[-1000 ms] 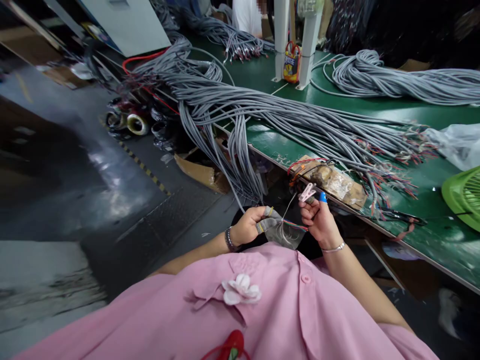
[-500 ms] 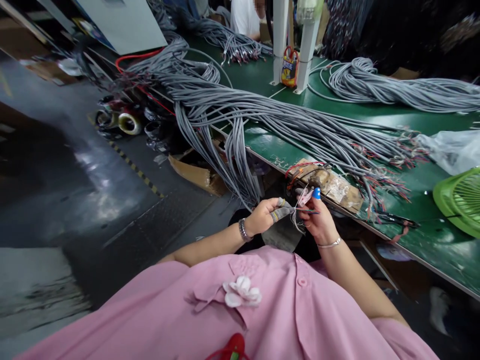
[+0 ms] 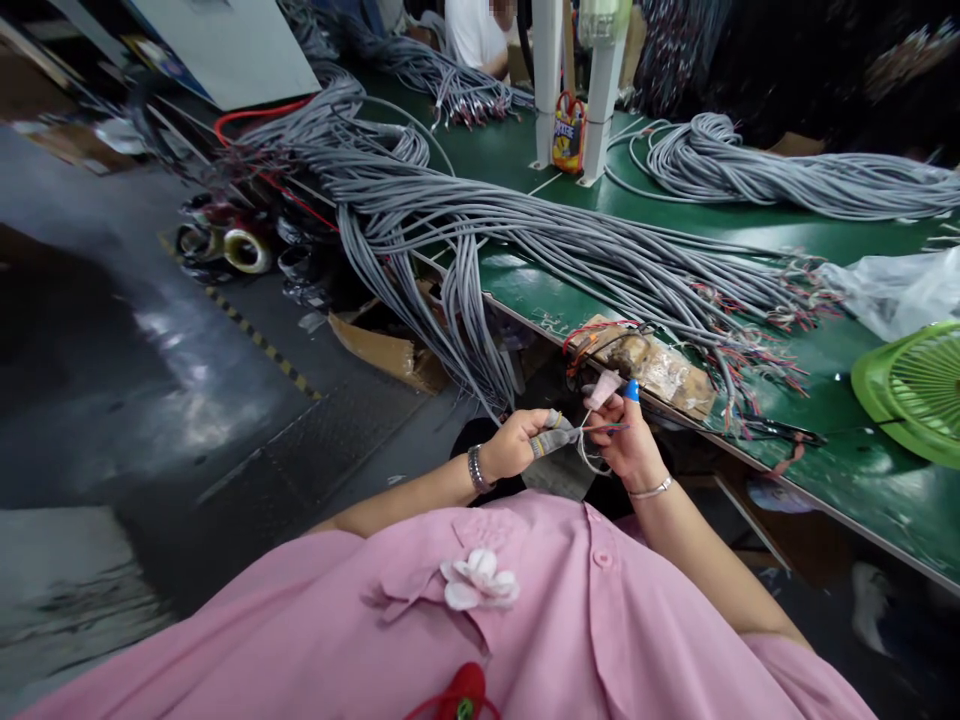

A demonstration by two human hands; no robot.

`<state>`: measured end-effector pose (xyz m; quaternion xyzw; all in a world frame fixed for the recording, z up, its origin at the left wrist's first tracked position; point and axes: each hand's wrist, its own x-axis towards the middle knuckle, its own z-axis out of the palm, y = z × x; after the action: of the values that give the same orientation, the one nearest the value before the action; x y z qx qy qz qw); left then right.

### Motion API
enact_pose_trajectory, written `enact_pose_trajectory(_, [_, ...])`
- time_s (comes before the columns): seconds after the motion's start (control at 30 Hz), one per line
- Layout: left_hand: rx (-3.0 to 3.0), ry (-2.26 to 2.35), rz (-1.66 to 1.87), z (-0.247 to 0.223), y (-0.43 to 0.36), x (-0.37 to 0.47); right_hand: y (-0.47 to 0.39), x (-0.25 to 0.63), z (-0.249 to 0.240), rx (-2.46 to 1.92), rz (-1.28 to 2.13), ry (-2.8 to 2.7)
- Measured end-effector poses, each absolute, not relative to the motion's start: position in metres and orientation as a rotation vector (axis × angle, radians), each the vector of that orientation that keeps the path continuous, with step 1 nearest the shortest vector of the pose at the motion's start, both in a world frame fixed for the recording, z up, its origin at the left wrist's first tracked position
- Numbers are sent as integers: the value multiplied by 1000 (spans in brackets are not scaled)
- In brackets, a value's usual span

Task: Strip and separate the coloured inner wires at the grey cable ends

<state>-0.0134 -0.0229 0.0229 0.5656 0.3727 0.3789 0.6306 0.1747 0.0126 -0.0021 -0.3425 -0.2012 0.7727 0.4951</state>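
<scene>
My left hand (image 3: 523, 441), with grey finger covers on its fingertips, is closed on the end of a grey cable. Thin coloured wires (image 3: 606, 428) fan out of that end toward the right. My right hand (image 3: 627, 437), a blue cover on its thumb, is beside the wires, its fingers curled. A small pale pink piece (image 3: 602, 389) shows at its fingertips; what exactly the fingers pinch is too small to tell. A white strand (image 3: 589, 462) loops down between both hands. Just beyond them, a taped wooden block (image 3: 660, 368) lies at the table edge.
Long bundles of grey cable (image 3: 525, 215) cross the green table (image 3: 517, 275) and hang over its front edge. A green fan (image 3: 915, 390) and a plastic bag (image 3: 900, 285) are at the right. White posts (image 3: 547, 90) stand farther back, near a person in white (image 3: 474, 35).
The view has shifted slightly. The pink piece has turned and now shows a plain face above my right fingers. My left hand still holds the cable end.
</scene>
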Motion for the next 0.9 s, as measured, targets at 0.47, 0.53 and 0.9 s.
enact_pose_trajectory(0.47, [1708,1011,751,7,-52,-50,-46,197,15,-1008,1498,-1407])
enact_pose_trajectory(0.53, [1772,1012,716,4,-52,-53,-50,195,22,-1046,1314,-1589])
enact_pose_trajectory(0.9, [2199,1245,851,12,-57,-54,-60,191,30,-1213,1028,-1962])
